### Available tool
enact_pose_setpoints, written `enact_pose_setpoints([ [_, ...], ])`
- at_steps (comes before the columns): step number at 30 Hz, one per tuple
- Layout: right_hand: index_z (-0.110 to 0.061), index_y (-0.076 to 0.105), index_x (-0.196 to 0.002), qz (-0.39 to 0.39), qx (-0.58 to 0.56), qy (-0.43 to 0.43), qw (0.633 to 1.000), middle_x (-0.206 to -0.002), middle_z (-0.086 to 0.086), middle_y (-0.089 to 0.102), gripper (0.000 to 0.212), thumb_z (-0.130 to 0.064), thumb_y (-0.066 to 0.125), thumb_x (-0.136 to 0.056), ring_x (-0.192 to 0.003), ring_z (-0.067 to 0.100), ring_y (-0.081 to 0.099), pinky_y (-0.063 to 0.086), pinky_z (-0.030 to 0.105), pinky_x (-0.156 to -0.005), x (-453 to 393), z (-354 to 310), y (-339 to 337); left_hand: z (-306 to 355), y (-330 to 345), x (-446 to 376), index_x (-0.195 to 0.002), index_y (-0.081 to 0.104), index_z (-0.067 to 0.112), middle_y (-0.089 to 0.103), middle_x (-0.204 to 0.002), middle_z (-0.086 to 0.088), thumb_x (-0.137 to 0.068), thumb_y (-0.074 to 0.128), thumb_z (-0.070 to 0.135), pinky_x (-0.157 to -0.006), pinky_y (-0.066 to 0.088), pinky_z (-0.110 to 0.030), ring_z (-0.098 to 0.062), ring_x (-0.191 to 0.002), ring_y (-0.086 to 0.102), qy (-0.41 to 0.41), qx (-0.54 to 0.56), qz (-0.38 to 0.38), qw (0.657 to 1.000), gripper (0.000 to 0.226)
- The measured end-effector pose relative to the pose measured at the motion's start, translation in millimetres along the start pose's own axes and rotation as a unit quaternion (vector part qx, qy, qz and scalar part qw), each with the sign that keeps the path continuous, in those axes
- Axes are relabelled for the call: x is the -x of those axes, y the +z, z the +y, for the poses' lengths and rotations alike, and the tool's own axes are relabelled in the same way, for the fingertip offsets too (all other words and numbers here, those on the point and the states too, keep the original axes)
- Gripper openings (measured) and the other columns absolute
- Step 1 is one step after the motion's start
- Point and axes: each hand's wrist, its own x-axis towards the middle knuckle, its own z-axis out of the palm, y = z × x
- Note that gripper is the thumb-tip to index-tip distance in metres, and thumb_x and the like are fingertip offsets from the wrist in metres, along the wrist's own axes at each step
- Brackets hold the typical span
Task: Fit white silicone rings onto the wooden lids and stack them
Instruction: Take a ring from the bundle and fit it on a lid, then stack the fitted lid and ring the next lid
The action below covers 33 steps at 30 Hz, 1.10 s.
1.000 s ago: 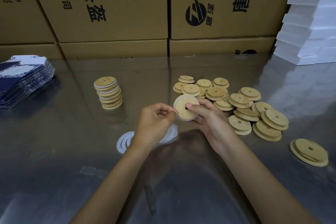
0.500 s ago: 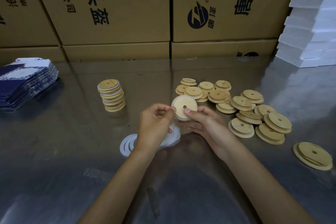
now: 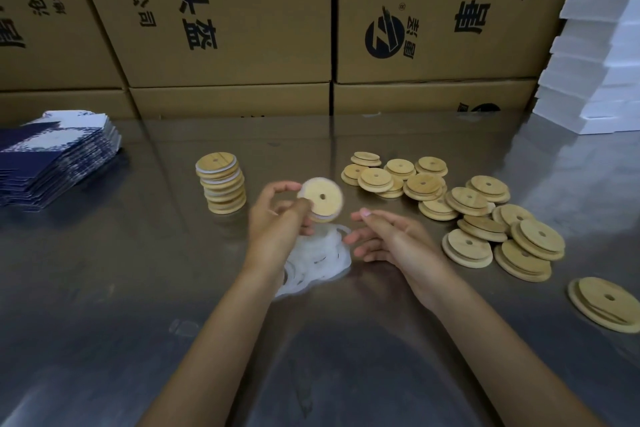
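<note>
My left hand (image 3: 277,222) pinches a round wooden lid (image 3: 323,198) with a centre hole and a white ring round its edge, tilted up above the table. My right hand (image 3: 388,236) hovers just right of it, fingers relaxed, holding nothing. A heap of white silicone rings (image 3: 318,258) lies on the table under and between my hands. A stack of several ringed lids (image 3: 221,184) stands to the left. Several loose bare lids (image 3: 467,204) lie scattered to the right.
The steel table (image 3: 138,288) is reflective. Large cardboard boxes (image 3: 225,28) line the back. A pile of dark blue flat cartons (image 3: 52,156) sits far left, white foam blocks (image 3: 599,62) far right. A pair of lids (image 3: 606,302) lies apart at the right edge.
My right hand has let go of the ringed lid and dropped back to the right. My left hand now holds the lid alone and has shifted it slightly left.
</note>
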Motion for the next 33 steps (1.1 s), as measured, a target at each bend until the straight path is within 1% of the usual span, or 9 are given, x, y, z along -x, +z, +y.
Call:
enact_pose_setpoints([
  [3, -0.009, 0.070, -0.110, 0.006, -0.012, 0.008, 1.000, -0.092, 0.016, 0.077, 0.025, -0.030, 0.060, -0.100, -0.076, 0.023, 0.065, 0.054, 0.028, -0.070, -2, -1, -3, 0, -17, -15, -0.101, 0.061, 0.013, 0.064, -0.078, -0.010, -0.088, 0.060, 0.005, -0.046, 0.046, -0.024, -0.007, -0.040, 0.053, 0.013, 0.018, 0.109, 0.994, 0.015],
  [5, -0.008, 0.070, -0.110, 0.007, -0.015, 0.013, 1.000, -0.093, 0.017, 0.077, 0.026, -0.030, 0.061, -0.100, -0.076, 0.023, 0.065, 0.055, 0.026, -0.068, -2, -1, -4, 3, -28, -23, -0.101, 0.061, 0.014, 0.065, -0.081, -0.010, -0.088, 0.060, 0.008, -0.046, 0.048, -0.024, -0.009, -0.043, 0.054, 0.030, 0.054, 0.155, 0.986, 0.014],
  [8, -0.007, 0.070, -0.110, 0.004, -0.010, 0.016, 1.000, -0.092, 0.017, 0.077, 0.027, -0.031, 0.062, -0.099, -0.076, 0.024, 0.065, 0.055, 0.026, -0.068, -2, -1, -4, 10, -42, -31, -0.107, 0.058, 0.012, 0.068, -0.082, -0.007, -0.090, 0.061, 0.005, -0.054, 0.055, -0.024, -0.014, -0.055, 0.063, 0.077, 0.122, 0.181, 0.973, 0.019],
  [10, -0.008, 0.070, -0.109, 0.001, -0.004, 0.017, 1.000, -0.092, 0.016, 0.077, 0.027, -0.031, 0.062, -0.099, -0.076, 0.023, 0.066, 0.055, 0.026, -0.068, -3, 0, -4, 13, -50, -34, -0.109, 0.054, 0.011, 0.068, -0.086, -0.010, -0.090, 0.061, 0.001, -0.057, 0.057, -0.024, -0.018, -0.059, 0.067, 0.088, 0.162, 0.179, 0.966, 0.022],
  [14, -0.007, 0.071, -0.107, 0.000, 0.004, 0.017, 1.000, -0.091, 0.015, 0.077, 0.027, -0.032, 0.063, -0.098, -0.073, 0.021, 0.066, 0.055, 0.025, -0.066, -4, 1, -4, 12, -55, -33, -0.109, 0.059, 0.006, 0.067, -0.094, -0.019, -0.089, 0.062, -0.001, -0.058, 0.057, -0.023, -0.017, -0.058, 0.068, 0.034, 0.189, 0.123, 0.974, 0.021],
  [19, -0.009, 0.073, -0.104, -0.010, 0.011, 0.003, 1.000, -0.087, 0.009, 0.077, 0.028, -0.034, 0.066, -0.096, -0.069, 0.017, 0.064, 0.054, 0.024, -0.063, -3, 2, -2, 11, -31, -17, -0.113, 0.061, -0.001, 0.071, -0.095, -0.020, -0.088, 0.063, -0.002, -0.062, 0.059, -0.026, -0.023, -0.066, 0.070, -0.044, 0.165, -0.025, 0.985, 0.025],
  [23, -0.004, 0.074, -0.101, -0.038, -0.019, -0.025, 0.999, -0.088, 0.010, 0.075, 0.031, -0.034, 0.066, -0.094, -0.069, 0.016, 0.064, 0.053, 0.026, -0.064, 0, 2, 3, 9, -6, 3, -0.116, 0.060, 0.001, 0.073, -0.092, -0.022, -0.086, 0.069, 0.001, -0.064, 0.059, -0.027, -0.026, -0.067, 0.071, -0.063, 0.130, -0.137, 0.980, 0.032],
  [28, 0.002, 0.072, -0.103, -0.043, -0.025, -0.066, 0.997, -0.086, 0.011, 0.073, 0.023, -0.017, 0.061, -0.099, -0.069, 0.016, 0.063, 0.052, 0.023, -0.063, 0, 0, 0, 10, 2, 12, -0.114, 0.058, 0.001, 0.073, -0.092, -0.023, -0.087, 0.067, 0.000, -0.067, 0.061, -0.029, -0.026, -0.069, 0.071, -0.050, 0.113, -0.151, 0.981, 0.029],
  [33, -0.001, 0.073, -0.100, -0.038, -0.010, -0.054, 0.998, -0.087, 0.012, 0.072, 0.024, -0.019, 0.057, -0.101, -0.069, 0.017, 0.062, 0.050, 0.026, -0.064, 0, 2, 2, 8, 1, 10, -0.110, 0.062, 0.006, 0.074, -0.090, -0.019, -0.087, 0.068, 0.001, -0.062, 0.059, -0.027, -0.025, -0.068, 0.071, -0.041, 0.100, -0.138, 0.985, 0.025],
])
